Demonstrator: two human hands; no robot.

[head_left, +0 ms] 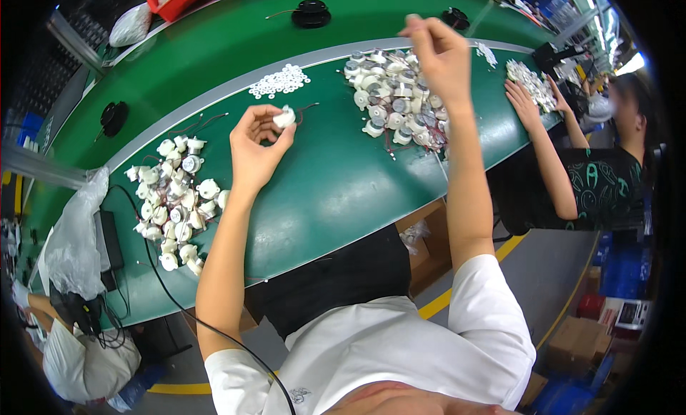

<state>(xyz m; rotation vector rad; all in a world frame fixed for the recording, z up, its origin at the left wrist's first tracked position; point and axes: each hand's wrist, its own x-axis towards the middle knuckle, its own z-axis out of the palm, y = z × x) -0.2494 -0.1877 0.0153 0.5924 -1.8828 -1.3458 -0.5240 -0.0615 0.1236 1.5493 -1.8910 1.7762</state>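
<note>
My left hand (259, 147) is closed around a small white motor (284, 117), held between thumb and fingers above the green table. Thin dark red wires trail from the motor to the right. My right hand (444, 57) is raised over the far edge of a big motor pile (389, 93), its thumb and fingers drawn together and slightly blurred. Whatever may be between those fingertips is too small to make out. A second pile of white motors (171, 200) with reddish wires lies left of my left hand. Beyond that hand sits a patch of small white rings (282, 80).
Black round fixtures (311, 15) stand on the far green surface, behind a grey rail (329, 52). At left are a clear plastic bag (78, 236) and a black cable (153, 261). On the right, a co-worker's hands (525, 106) touch another pile of white parts (530, 85).
</note>
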